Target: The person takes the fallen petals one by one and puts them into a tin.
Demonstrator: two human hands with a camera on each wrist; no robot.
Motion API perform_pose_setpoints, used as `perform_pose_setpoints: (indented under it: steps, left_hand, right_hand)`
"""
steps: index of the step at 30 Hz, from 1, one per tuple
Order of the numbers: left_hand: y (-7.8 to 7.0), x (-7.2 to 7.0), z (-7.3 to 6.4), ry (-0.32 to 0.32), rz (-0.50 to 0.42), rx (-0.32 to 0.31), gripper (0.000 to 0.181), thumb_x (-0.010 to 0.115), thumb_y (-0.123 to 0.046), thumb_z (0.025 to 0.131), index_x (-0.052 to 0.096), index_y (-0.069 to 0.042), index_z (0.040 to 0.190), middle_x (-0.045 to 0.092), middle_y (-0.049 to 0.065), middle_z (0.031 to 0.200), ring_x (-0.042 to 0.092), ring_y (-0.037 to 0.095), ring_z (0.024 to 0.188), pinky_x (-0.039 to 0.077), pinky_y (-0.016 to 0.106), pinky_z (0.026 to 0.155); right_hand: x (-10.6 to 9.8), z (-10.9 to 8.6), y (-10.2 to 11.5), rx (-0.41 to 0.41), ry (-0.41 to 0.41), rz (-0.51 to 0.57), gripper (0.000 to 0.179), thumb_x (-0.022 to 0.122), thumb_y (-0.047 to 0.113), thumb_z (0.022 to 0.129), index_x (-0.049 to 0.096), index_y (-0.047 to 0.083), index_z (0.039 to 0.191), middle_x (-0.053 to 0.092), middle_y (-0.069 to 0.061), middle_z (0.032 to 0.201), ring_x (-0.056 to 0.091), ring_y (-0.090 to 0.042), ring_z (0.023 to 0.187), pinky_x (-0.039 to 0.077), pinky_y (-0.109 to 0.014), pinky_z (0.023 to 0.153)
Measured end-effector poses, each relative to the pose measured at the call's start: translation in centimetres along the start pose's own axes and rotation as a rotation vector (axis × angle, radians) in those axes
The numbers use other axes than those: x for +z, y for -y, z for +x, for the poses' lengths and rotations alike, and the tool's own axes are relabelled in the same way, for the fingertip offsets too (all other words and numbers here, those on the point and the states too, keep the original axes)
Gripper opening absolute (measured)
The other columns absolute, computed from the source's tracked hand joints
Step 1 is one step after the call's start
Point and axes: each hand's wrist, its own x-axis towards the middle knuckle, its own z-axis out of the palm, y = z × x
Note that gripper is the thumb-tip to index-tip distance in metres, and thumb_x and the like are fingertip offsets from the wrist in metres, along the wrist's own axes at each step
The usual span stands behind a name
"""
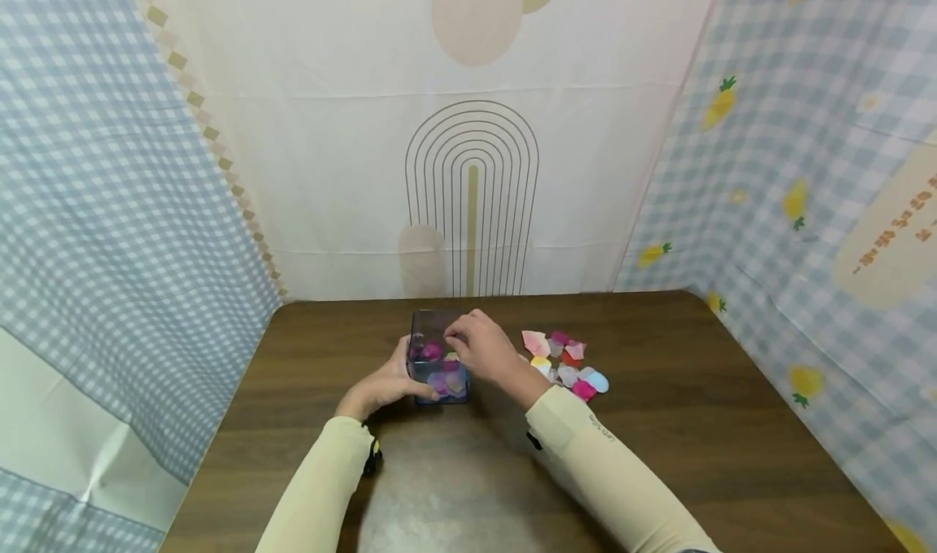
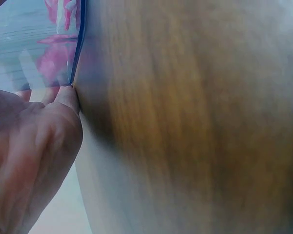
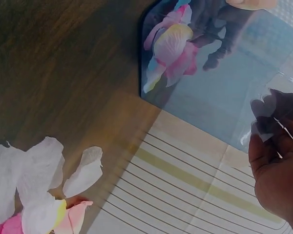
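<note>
A clear, bluish plastic box (image 1: 437, 322) stands upright on the table with its top uncovered. Pink, purple and yellowish artificial petals (image 3: 172, 46) lie at its bottom. My left hand (image 1: 386, 385) grips the box from the left, thumb along the front; its fingers press the wall in the left wrist view. Over the rim reaches my right hand (image 1: 489, 351), fingers bent and their tips behind the tinted wall in the right wrist view. Whether those tips hold a petal is unclear. Right of the box, loose petals (image 1: 567, 375) in white, pink, magenta and pale blue lie scattered.
The brown wooden table (image 1: 644, 439) ends at a pale printed cloth (image 1: 337, 171) behind the box. Checked curtains (image 1: 754, 211) hang along both sides. The right forearm (image 1: 607, 463) passes near the loose petals.
</note>
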Motion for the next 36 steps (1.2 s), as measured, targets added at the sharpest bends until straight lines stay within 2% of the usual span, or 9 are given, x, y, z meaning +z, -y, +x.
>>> perform_pose_setpoints:
  steps: [7, 16, 27, 31, 36]
  left_hand:
    - [0.2, 0.1, 0.0, -0.007, -0.002, 0.016, 0.124, 0.094, -0.012, 0.075, 0.01, -0.011, 0.166, 0.044, 0.019, 0.157, 0.049, 0.035, 0.142, 0.025, 0.06, 0.13]
    - [0.4, 0.2, -0.2, -0.001, -0.004, 0.005, 0.124, 0.095, -0.012, 0.074, 0.011, -0.013, 0.165, 0.045, 0.019, 0.158, 0.048, 0.036, 0.144, 0.024, 0.06, 0.13]
    - [0.2, 0.1, 0.1, 0.0, 0.005, 0.029, 0.121, 0.095, -0.012, 0.075, 0.012, -0.01, 0.164, 0.045, 0.02, 0.157, 0.051, 0.036, 0.141, 0.026, 0.06, 0.13]
    - [0.2, 0.1, 0.0, 0.0, 0.003, 0.028, 0.122, 0.095, -0.011, 0.075, 0.012, -0.01, 0.164, 0.046, 0.019, 0.157, 0.051, 0.036, 0.141, 0.027, 0.06, 0.13]
    - [0.2, 0.1, 0.2, 0.0, 0.007, 0.032, 0.123, 0.095, -0.01, 0.074, 0.011, -0.008, 0.164, 0.044, 0.019, 0.157, 0.05, 0.036, 0.141, 0.027, 0.059, 0.13]
  right_hand:
    - [0.2, -0.2, 0.2, 0.024, -0.021, 0.039, 0.01, 0.074, 0.017, 0.101, 0.082, 0.011, 0.101, 0.079, -0.003, 0.102, 0.064, -0.021, 0.104, 0.059, -0.042, 0.096]
    - [0.6, -0.3, -0.1, 0.042, -0.007, 0.051, 0.01, 0.074, 0.017, 0.101, 0.082, 0.012, 0.101, 0.078, -0.003, 0.103, 0.064, -0.019, 0.103, 0.059, -0.04, 0.094]
    - [0.8, -0.4, -0.2, 0.044, -0.068, 0.118, 0.013, 0.072, 0.017, 0.102, 0.082, 0.009, 0.105, 0.077, -0.006, 0.108, 0.066, -0.023, 0.106, 0.06, -0.044, 0.095]
    - [1.0, -0.6, -0.3, 0.039, -0.083, 0.12, 0.015, 0.07, 0.018, 0.104, 0.081, 0.009, 0.11, 0.078, -0.006, 0.111, 0.068, -0.024, 0.11, 0.06, -0.044, 0.097]
    - [0.9, -1.2, -0.4, 0.015, -0.132, 0.103, 0.022, 0.067, 0.019, 0.106, 0.078, 0.009, 0.12, 0.077, -0.009, 0.125, 0.069, -0.026, 0.121, 0.057, -0.046, 0.108]
